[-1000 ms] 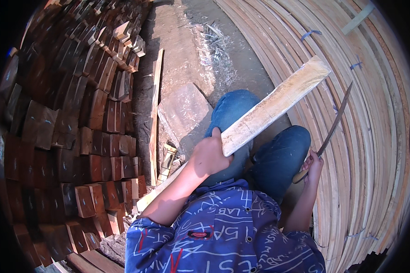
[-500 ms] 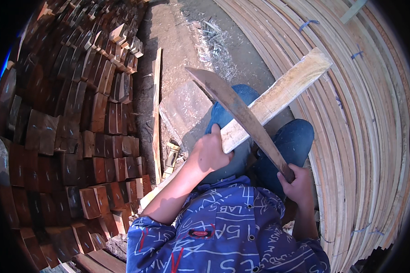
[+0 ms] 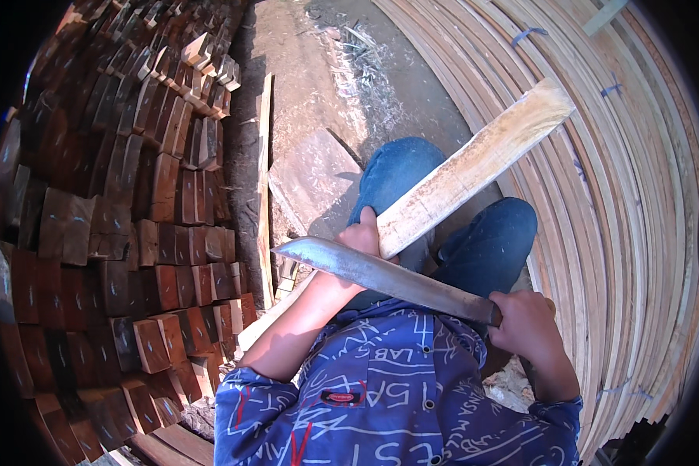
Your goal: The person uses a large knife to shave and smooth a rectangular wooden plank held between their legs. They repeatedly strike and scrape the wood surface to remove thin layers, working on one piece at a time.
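Observation:
A short, pale wooden board (image 3: 478,169) slants up to the right above my knees. My left hand (image 3: 361,239) grips its lower end, thumb along the edge; the other fingers are hidden behind the blade. In my right hand (image 3: 523,322) is a machete (image 3: 388,278), the fingers wrapped round its handle. Its broad, curved steel blade points left, passing in front of my left wrist and the board's lower end. Whether the blade touches either one, I cannot tell.
Stacked dark wood blocks (image 3: 70,225) rise on the left. Long pale planks (image 3: 598,202), tied with blue strips, lie along the right. A flat slab (image 3: 314,175) and a thin upright strip of wood (image 3: 265,186) are ahead, with shavings (image 3: 365,66) beyond on the ground.
The machete's blade has swung down and left, from crossing the board to lying over my left wrist. My right hand has moved slightly down and right. The left still grips the board.

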Demonstrator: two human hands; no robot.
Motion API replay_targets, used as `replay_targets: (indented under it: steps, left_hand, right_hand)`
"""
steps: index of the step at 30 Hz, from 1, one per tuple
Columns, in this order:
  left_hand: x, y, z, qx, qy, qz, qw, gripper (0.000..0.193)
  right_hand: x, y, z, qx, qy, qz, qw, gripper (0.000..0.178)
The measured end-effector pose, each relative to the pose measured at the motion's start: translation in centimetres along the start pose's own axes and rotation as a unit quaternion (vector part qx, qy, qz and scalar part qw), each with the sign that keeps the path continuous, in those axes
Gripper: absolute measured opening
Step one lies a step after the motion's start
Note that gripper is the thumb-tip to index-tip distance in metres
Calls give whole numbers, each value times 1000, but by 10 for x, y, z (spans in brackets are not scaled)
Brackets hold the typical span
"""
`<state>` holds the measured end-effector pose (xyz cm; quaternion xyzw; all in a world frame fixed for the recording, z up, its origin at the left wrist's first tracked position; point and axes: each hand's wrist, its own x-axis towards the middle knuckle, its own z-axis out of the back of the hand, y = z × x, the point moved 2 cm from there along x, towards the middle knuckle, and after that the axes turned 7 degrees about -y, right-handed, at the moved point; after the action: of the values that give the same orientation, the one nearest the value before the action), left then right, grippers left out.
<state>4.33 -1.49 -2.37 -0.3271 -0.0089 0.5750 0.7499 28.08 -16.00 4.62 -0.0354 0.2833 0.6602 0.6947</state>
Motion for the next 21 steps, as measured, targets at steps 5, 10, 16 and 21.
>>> replay_targets:
  steps: [5, 10, 16, 21]
  left_hand:
    - [2, 6, -2, -22, -3, -31, 999, 52]
    - [0, 5, 4, -28, 4, -40, 999, 53]
    - [-1, 2, 1, -29, -2, -23, 999, 65]
    - [-3, 1, 1, -21, -16, -41, 999, 58]
  right_hand:
    - [1, -1, 2, -15, 0, 13, 1000, 26]
    - [5, 0, 14, -14, -115, 12, 993, 24]
    - [15, -12, 20, 154, -128, -75, 977, 21]
    - [22, 3, 9, 282, -16, -57, 958, 22]
